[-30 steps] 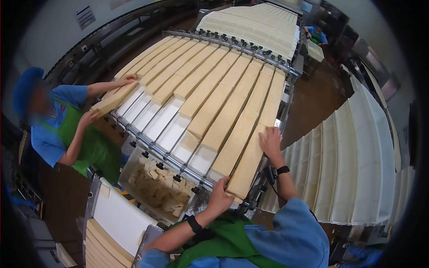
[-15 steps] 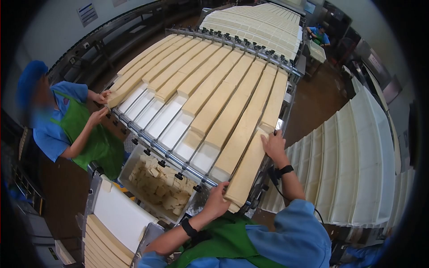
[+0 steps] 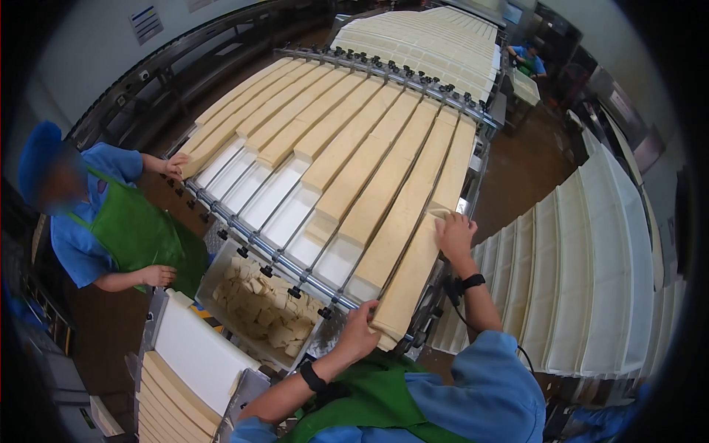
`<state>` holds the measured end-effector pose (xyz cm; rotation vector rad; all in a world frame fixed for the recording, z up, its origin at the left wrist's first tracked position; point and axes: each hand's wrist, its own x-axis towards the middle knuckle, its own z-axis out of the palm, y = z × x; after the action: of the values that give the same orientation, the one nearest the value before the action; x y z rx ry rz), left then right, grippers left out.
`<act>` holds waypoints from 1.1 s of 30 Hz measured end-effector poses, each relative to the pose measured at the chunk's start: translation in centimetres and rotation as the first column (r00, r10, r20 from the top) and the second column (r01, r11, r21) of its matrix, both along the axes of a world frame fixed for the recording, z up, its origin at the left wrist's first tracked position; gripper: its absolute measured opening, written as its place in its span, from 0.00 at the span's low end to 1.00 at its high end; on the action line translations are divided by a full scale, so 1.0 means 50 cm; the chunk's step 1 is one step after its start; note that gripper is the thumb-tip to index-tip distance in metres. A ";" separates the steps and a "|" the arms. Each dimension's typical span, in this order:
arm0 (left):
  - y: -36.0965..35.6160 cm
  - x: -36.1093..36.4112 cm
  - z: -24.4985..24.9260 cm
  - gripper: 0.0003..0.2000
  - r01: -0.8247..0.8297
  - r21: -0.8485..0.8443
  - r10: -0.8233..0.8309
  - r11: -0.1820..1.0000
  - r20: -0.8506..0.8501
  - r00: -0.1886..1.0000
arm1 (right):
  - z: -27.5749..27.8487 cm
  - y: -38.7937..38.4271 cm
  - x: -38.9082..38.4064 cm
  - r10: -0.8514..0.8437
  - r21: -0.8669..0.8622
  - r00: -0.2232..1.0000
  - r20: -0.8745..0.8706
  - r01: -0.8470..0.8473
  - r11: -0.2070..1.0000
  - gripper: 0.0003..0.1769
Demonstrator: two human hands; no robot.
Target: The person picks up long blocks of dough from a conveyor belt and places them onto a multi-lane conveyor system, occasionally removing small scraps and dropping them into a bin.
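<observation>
A long pale tan strip stack (image 3: pixel 408 284) lies in the rightmost lane of the conveyor (image 3: pixel 292 214). My left hand (image 3: pixel 360 334) grips its near end, fingers around the left edge. At the far end, my right hand (image 3: pixel 456 238) has its fingers bent over the top and right side of the same stack, by the joint with the stack beyond. More tan stacks (image 3: pixel 354 144) fill the parallel lanes, split by thin metal rods. White belt shows at the near ends of several lanes.
A co-worker (image 3: pixel 125 214) stands at left, one hand on the leftmost stack. Below the conveyor's front bar sits a bin (image 3: pixel 284 362) of tan scraps. A second belt (image 3: pixel 199 340) is at lower left, white racks (image 3: pixel 569 266) at right. Another person (image 3: pixel 526 59) is far back.
The co-worker has lowered one hand from the leftmost stack towards the lower belt. My right hand has shifted slightly, with its fingers now further over the stack's end. My left hand stays put.
</observation>
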<state>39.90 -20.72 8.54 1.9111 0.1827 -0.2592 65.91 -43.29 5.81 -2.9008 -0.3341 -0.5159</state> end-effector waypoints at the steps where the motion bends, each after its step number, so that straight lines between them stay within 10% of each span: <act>1: -0.001 0.003 0.005 0.35 -0.001 0.004 0.001 1.000 -0.014 1.000 | 0.004 -0.002 0.006 -0.019 0.048 0.999 -0.035 0.021 0.999 0.23; 8: -0.025 0.030 -0.002 0.35 -0.046 -0.020 0.046 0.999 0.008 0.999 | 0.020 -0.008 0.016 -0.076 0.224 0.981 -0.178 0.115 0.968 0.21; 14: -0.074 0.082 -0.010 0.32 -0.136 0.088 0.138 0.987 -0.025 0.990 | 0.013 -0.032 -0.015 -0.118 0.443 0.991 0.062 0.078 0.893 0.16; 19: -0.082 0.089 -0.022 0.32 -0.162 0.125 0.157 0.979 0.055 0.986 | 0.039 0.008 -0.175 0.288 0.470 0.954 -0.081 -0.218 0.855 0.28; 24: -0.079 0.085 -0.026 0.29 -0.177 0.094 0.174 0.980 0.034 0.984 | 0.055 0.069 -0.334 0.513 0.164 0.745 -0.426 -0.494 0.854 0.42; 30: 0.004 0.055 0.006 0.24 -0.064 -0.023 0.065 0.998 0.022 0.998 | 0.033 0.084 -0.338 0.439 -0.095 0.839 -0.322 -0.490 0.866 0.44; 33: 0.107 0.012 -0.011 0.24 -0.367 -0.204 0.407 0.908 0.217 0.887 | 0.029 0.101 -0.355 0.403 -0.166 0.874 -0.271 -0.455 0.875 0.47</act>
<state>40.49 -15.36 8.01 1.6877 0.3559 0.2387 48.18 -38.22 7.27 -2.9098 -1.0350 -0.0693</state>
